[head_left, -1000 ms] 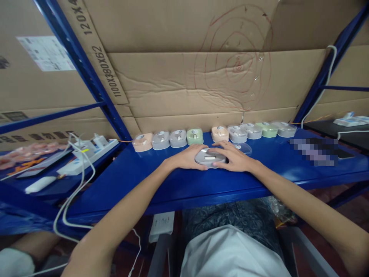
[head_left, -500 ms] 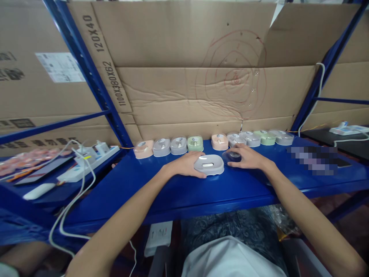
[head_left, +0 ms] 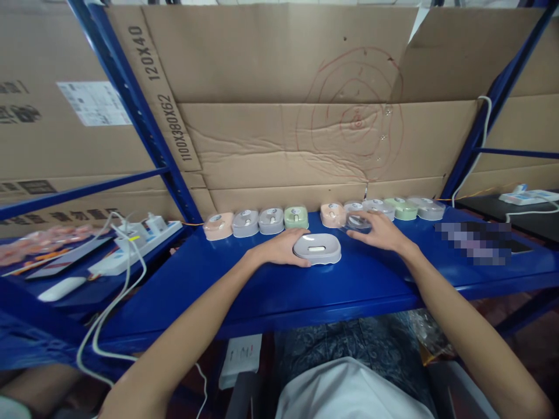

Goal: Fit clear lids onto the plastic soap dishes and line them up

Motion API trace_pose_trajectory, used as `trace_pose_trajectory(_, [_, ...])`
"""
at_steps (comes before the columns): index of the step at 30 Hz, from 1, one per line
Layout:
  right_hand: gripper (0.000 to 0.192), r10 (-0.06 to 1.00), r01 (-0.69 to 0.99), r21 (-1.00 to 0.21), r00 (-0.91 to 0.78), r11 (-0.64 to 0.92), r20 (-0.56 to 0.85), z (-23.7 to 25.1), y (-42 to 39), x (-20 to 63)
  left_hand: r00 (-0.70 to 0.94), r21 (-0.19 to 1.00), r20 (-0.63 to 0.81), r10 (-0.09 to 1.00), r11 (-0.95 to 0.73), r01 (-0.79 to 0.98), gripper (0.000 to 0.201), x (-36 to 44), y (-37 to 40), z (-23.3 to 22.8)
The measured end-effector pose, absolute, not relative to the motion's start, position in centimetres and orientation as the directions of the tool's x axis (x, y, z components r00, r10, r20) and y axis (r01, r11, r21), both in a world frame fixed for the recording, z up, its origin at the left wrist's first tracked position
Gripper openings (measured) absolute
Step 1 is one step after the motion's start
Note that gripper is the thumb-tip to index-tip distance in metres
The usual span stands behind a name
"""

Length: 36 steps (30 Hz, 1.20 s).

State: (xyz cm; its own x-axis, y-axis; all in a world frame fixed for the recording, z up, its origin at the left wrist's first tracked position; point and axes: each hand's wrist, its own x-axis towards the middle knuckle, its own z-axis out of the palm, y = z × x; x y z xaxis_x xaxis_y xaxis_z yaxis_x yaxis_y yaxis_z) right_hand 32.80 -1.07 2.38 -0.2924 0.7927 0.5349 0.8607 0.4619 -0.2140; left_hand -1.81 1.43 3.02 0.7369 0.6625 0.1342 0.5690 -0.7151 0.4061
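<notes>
At the far left a white power strip [head_left: 131, 247] with cables lies on a side shelf. On the blue shelf [head_left: 262, 285], a row of pastel cases [head_left: 271, 221] stands along the cardboard wall [head_left: 279, 134], in two groups with a small gap between them.

The left forearm reaches in from the lower left, stretched forward and slightly right. The left hand [head_left: 279, 251] lies palm down on the shelf, its fingers held together and curled against the left side of the grey tray [head_left: 317, 248], which sits in the middle of the shelf, in front of the row and apart from it.

The right forearm comes in from the lower right. The right hand [head_left: 379, 231] is just right of the tray and a little further back, its fingers lightly bent, pinching a clear lid [head_left: 356, 222] at its near edge. The lid is held just in front of the right group of cases, beside the tray and not on it.
</notes>
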Motion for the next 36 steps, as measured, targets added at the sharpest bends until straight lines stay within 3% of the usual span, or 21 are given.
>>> trace_pose_trajectory(4, [0.062, 0.663, 0.654, -0.331, -0.356, 0.680, 0.659, 2.8, -1.8, 31.1, 0.707, 0.486, 0.195, 0.679, -0.693, 0.532, 0.114, -0.8, 1.5, 1.5])
trace_pose_trajectory(8, [0.066, 0.616, 0.543, -0.330, -0.513, 0.772, 0.597, 2.1, -2.3, 29.3, 0.696, 0.574, 0.280, 0.662, -0.696, 0.431, 0.121, 0.4, 1.2, 0.5])
trace_pose_trajectory(16, [0.065, 0.622, 0.534, -0.334, -0.568, 0.777, 0.539, 0.7, -1.9, 28.4, 0.681, 0.639, 0.291, 0.672, -0.666, 0.385, 0.119, 0.7, 1.2, -0.1])
trace_pose_trajectory(27, [0.062, 0.595, 0.519, -0.305, -0.605, 0.799, 0.529, 0.0, -1.5, 28.3, 0.685, 0.619, 0.286, 0.670, -0.675, 0.401, 0.105, 0.7, 1.3, 0.0])
trace_pose_trajectory(36, [0.064, 0.609, 0.503, -0.345, -0.612, 0.792, 0.504, -0.5, -1.7, 28.4, 0.708, 0.537, 0.273, 0.652, -0.714, 0.450, 0.103, 0.6, 1.2, 0.1])
